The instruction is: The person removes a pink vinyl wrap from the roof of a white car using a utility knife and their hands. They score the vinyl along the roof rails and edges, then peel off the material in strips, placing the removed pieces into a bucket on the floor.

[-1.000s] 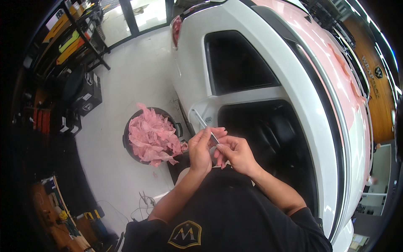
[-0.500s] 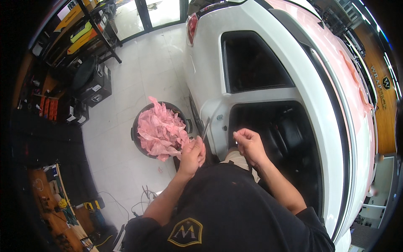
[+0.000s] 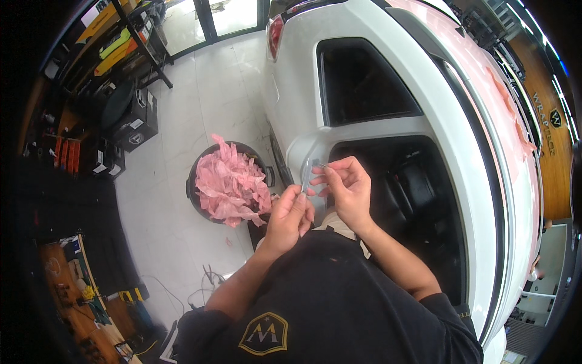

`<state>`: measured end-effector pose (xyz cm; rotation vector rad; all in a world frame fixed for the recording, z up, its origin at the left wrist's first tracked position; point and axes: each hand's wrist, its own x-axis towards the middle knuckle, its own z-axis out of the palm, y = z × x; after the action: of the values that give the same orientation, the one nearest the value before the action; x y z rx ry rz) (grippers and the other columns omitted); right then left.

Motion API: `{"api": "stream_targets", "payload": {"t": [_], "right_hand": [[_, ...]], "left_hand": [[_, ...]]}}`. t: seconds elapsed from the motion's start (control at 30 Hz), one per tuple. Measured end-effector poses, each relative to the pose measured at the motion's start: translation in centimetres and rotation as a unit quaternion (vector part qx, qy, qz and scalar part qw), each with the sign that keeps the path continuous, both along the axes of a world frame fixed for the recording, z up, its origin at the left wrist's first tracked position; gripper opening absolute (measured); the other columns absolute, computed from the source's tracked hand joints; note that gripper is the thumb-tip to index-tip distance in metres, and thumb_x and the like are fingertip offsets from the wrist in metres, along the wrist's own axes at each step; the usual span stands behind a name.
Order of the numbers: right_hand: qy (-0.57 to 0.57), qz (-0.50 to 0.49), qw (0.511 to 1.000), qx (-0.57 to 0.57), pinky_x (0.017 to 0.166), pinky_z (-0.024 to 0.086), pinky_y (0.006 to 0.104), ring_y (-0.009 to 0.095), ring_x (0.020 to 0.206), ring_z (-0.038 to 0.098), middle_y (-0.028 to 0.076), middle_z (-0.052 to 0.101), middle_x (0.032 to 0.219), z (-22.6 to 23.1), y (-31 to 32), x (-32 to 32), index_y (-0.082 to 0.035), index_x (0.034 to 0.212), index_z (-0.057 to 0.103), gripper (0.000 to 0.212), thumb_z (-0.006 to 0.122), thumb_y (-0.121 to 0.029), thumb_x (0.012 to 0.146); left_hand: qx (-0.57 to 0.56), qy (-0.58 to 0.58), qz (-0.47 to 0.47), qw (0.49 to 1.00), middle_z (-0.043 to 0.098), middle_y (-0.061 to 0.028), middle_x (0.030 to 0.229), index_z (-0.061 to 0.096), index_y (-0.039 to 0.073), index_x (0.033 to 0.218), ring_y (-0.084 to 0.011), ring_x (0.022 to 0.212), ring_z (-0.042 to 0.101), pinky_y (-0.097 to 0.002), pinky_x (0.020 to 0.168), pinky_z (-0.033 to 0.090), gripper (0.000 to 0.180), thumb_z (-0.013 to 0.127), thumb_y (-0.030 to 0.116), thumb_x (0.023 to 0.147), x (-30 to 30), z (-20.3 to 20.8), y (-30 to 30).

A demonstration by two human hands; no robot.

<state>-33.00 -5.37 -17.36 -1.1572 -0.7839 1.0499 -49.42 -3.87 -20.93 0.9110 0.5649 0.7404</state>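
Note:
Upright in my left hand [image 3: 290, 219] is a slim, flat grey tool [image 3: 307, 175], pinched at its lower end between thumb and fingers; its exact kind is unclear. My right hand [image 3: 348, 193] is beside its dark upper end, thumb and forefinger pinched together. A thin sliver shows at that pinch, too small to name, and the other fingers curl behind the tool. Both hands are in front of my dark shirt, beside the open rear door area of a white car [image 3: 297, 115].
A black bin [image 3: 190, 193] heaped with crumpled pink film [image 3: 227, 182] stands left of my hands. Pink film [image 3: 479, 76] covers part of the car's roof. Cables [image 3: 209, 279] lie on the pale tiled floor. Shelves and a black box [image 3: 140, 121] line the left side.
My right hand has moved left and up to the tool's upper end. My left hand has shifted slightly right, turning the tool so that its flat side shows.

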Motion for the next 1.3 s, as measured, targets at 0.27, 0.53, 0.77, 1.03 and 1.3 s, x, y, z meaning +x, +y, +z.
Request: {"api": "stream_targets", "payload": {"t": [0.27, 0.53, 0.77, 1.03, 1.3], "right_hand": [[0.037, -0.022, 0.998, 0.035, 0.069, 0.061, 0.0293, 0.018, 0.096, 0.072, 0.017, 0.073, 0.106, -0.5, 0.1, -1.6, 0.002, 0.103, 0.056, 0.007, 0.061, -0.002, 0.102], [-0.098, -0.039, 0.989, 0.105, 0.075, 0.060, 0.0290, 0.016, 0.088, 0.073, 0.019, 0.076, 0.108, -1.9, 0.6, -2.7, 0.004, 0.099, 0.058, 0.004, 0.062, 0.001, 0.099], [-0.210, 0.062, 0.975, 0.034, 0.072, 0.057, 0.0301, 0.013, 0.081, 0.070, 0.011, 0.075, 0.090, -4.0, 4.6, -5.2, 0.003, 0.098, 0.065, 0.008, 0.065, -0.004, 0.098], [-0.198, 0.092, 0.955, -0.199, 0.074, 0.056, 0.0440, 0.028, 0.085, 0.070, 0.019, 0.071, 0.090, -15.5, 14.4, -16.9, 0.001, 0.104, 0.069, 0.023, 0.065, -0.008, 0.084], [-0.211, 0.232, 0.897, -0.312, 0.078, 0.059, 0.0470, 0.036, 0.096, 0.073, 0.025, 0.073, 0.101, -18.9, 9.5, -16.9, 0.000, 0.113, 0.069, 0.030, 0.065, -0.011, 0.085]], "left_hand": [[-0.013, -0.020, 0.022, 0.999, 0.057, -0.0041, 0.077, 0.051, 0.005, 0.121, -0.0071, 0.050, 0.044, -0.0201, 0.045, 0.033, 0.029, 0.040, 0.031, 0.114, 0.5, 0.4, -0.8], [0.000, -0.024, 0.016, 1.000, 0.057, -0.0041, 0.078, 0.051, 0.006, 0.121, -0.0064, 0.051, 0.043, -0.0201, 0.047, 0.034, 0.028, 0.037, 0.030, 0.114, -0.6, 0.8, -0.6], [-0.187, -0.132, 0.155, 0.961, 0.054, -0.0011, 0.077, 0.053, 0.010, 0.119, -0.0064, 0.052, 0.040, -0.0194, 0.044, 0.030, 0.015, 0.046, 0.020, 0.110, -3.0, -2.1, -0.6], [-0.234, -0.035, 0.412, 0.880, 0.063, -0.0030, 0.095, 0.056, 0.003, 0.130, -0.0018, 0.056, 0.047, -0.0144, 0.041, 0.034, 0.029, 0.043, 0.018, 0.109, -8.3, -6.0, 3.7], [-0.010, -0.357, 0.161, 0.920, 0.061, -0.0061, 0.095, 0.054, 0.002, 0.128, -0.0141, 0.075, 0.053, -0.0291, 0.067, 0.045, 0.035, 0.049, 0.032, 0.109, -22.4, -17.5, 12.6]]}}
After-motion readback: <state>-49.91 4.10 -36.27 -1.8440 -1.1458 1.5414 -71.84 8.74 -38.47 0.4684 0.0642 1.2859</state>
